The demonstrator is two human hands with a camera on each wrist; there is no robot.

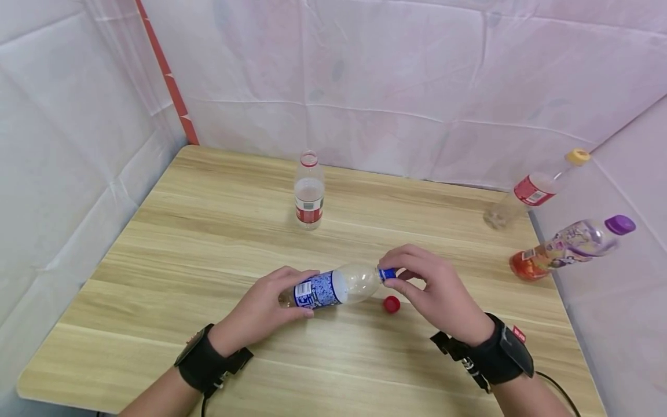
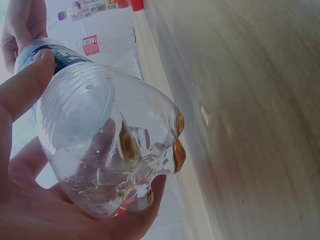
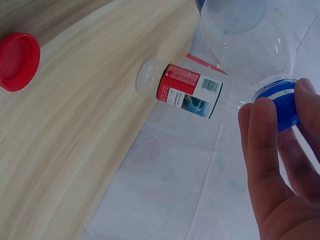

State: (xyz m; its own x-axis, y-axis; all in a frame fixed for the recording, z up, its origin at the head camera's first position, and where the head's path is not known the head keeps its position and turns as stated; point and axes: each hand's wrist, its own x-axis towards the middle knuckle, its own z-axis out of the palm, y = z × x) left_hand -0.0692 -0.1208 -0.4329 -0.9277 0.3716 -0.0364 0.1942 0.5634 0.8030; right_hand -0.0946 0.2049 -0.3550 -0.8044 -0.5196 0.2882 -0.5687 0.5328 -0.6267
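A clear plastic bottle (image 1: 359,282) with a blue label is tilted over the table, its neck toward the right. My left hand (image 1: 266,304) grips it around the lower part; in the left wrist view a little brown liquid shows in the base of the bottle (image 2: 100,135). At the neck, my right hand (image 1: 435,289) pinches the blue cap (image 1: 387,274) between thumb and fingers. The right wrist view shows the blue cap (image 3: 280,102) seated on the bottle mouth. Just below the neck, a loose red cap (image 1: 392,304) lies on the table.
An uncapped bottle (image 1: 309,200) with a red and white label stands toward the back. At the right edge stand a yellow-capped bottle (image 1: 534,190) and a purple-capped bottle (image 1: 573,246). White sheeting (image 1: 365,75) encloses the wooden table (image 1: 198,231) at back and sides.
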